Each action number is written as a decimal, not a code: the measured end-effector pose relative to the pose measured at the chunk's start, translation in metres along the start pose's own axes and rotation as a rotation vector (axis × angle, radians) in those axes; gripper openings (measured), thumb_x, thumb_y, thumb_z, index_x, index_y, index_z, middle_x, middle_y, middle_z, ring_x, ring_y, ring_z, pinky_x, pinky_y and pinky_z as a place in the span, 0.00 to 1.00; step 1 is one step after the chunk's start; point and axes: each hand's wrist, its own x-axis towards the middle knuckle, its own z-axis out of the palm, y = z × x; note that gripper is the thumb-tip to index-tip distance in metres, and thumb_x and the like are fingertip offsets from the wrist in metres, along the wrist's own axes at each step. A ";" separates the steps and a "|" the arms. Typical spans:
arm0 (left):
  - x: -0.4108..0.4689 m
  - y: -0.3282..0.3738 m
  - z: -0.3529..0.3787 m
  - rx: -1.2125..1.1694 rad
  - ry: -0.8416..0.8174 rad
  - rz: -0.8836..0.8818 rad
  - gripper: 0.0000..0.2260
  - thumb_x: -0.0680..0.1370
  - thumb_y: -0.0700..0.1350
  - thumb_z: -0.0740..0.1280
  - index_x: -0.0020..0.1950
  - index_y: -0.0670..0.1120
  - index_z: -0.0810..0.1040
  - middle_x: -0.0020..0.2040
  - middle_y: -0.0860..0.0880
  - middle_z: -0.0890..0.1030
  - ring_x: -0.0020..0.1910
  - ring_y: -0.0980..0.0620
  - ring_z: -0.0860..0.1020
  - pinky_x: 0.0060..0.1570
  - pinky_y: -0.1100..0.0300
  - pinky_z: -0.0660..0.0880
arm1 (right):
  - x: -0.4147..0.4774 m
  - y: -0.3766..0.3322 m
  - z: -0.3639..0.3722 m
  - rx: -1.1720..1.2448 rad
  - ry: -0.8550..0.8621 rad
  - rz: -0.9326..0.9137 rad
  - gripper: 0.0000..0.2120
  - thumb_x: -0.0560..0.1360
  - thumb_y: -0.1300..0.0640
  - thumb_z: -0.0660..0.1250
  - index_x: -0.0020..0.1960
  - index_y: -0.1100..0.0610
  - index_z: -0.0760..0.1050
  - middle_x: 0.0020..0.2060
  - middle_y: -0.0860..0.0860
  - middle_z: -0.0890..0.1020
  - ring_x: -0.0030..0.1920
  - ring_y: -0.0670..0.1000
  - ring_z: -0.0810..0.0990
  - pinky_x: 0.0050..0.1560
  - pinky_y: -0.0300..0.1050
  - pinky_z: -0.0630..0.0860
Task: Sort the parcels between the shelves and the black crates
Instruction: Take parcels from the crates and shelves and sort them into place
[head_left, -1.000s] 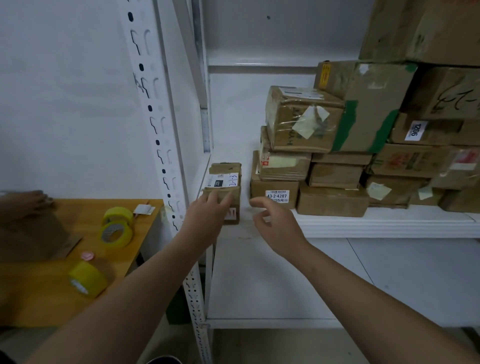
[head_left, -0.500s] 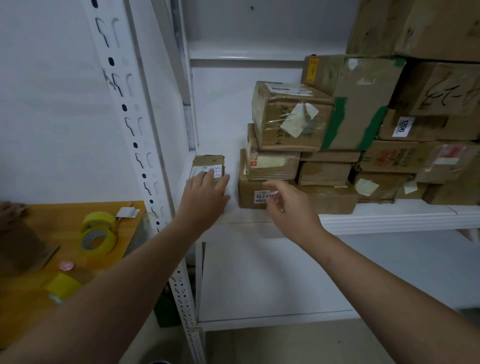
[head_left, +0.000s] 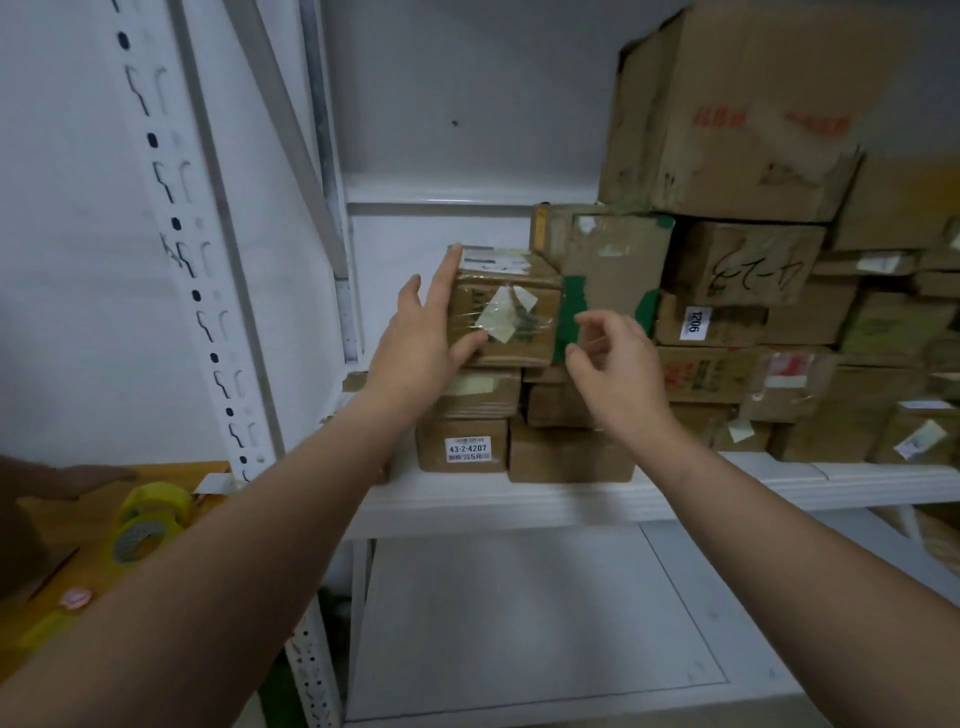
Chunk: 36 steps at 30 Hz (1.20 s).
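A tape-wrapped cardboard parcel (head_left: 511, 312) tops the left stack on the white shelf (head_left: 571, 499). My left hand (head_left: 421, 338) lies against its left side, fingers straight up along the edge and thumb on the front face. My right hand (head_left: 613, 364) hovers just right of the parcel with loosely curled fingers and holds nothing. Under the parcel sit a flat box and a box labelled 43-2-4207 (head_left: 462, 447). A small parcel (head_left: 353, 382) at the shelf's left end is mostly hidden behind my left wrist. No black crate is in view.
Several more cardboard boxes fill the shelf to the right, among them a green-taped box (head_left: 613, 260). A perforated white upright (head_left: 197, 291) stands left. On the wooden table (head_left: 31, 623) lie yellow tape rolls (head_left: 148, 519), with another person's hand (head_left: 78, 475) nearby. The lower shelf board (head_left: 519, 613) carries nothing.
Both hands rose from the small parcel and the labelled box at shelf level to the taped parcel on top of the stack. The view came closer and tilted up.
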 end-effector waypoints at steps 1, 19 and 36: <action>0.005 0.001 0.000 0.009 -0.019 0.009 0.38 0.76 0.53 0.67 0.76 0.62 0.44 0.73 0.42 0.64 0.67 0.42 0.70 0.63 0.47 0.70 | 0.007 -0.003 -0.002 0.001 -0.003 0.007 0.17 0.77 0.58 0.65 0.66 0.57 0.71 0.54 0.49 0.73 0.50 0.46 0.73 0.52 0.38 0.69; -0.032 0.023 -0.004 -0.472 0.351 -0.065 0.08 0.82 0.54 0.57 0.53 0.50 0.65 0.46 0.51 0.74 0.46 0.53 0.75 0.45 0.51 0.75 | 0.005 -0.017 0.005 0.622 -0.148 0.153 0.19 0.78 0.44 0.63 0.64 0.52 0.68 0.52 0.46 0.75 0.56 0.48 0.76 0.62 0.56 0.75; -0.063 0.020 -0.032 -1.021 0.120 -0.292 0.12 0.80 0.56 0.59 0.56 0.52 0.60 0.48 0.48 0.81 0.40 0.56 0.82 0.38 0.53 0.80 | -0.035 -0.041 0.009 0.755 -0.193 0.022 0.13 0.72 0.42 0.58 0.53 0.46 0.63 0.48 0.46 0.74 0.43 0.35 0.75 0.45 0.31 0.71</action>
